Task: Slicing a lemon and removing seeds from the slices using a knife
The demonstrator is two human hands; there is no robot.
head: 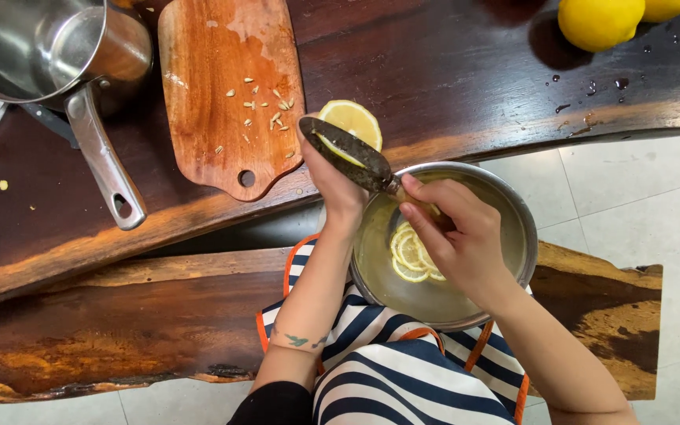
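My left hand reaches up to a cut lemon half at the edge of the dark wooden table and appears to grip it from below. My right hand is closed on the handle of a dark-bladed knife, whose blade lies across the lemon's cut face. Under both hands is a steel bowl with several lemon slices in pale liquid. What holds the bowl up is hidden.
A wooden cutting board scattered with lemon seeds lies to the left. A steel saucepan with a long handle is at the top left. Whole yellow lemons sit at the top right among water drops. A lower wooden ledge runs in front of me.
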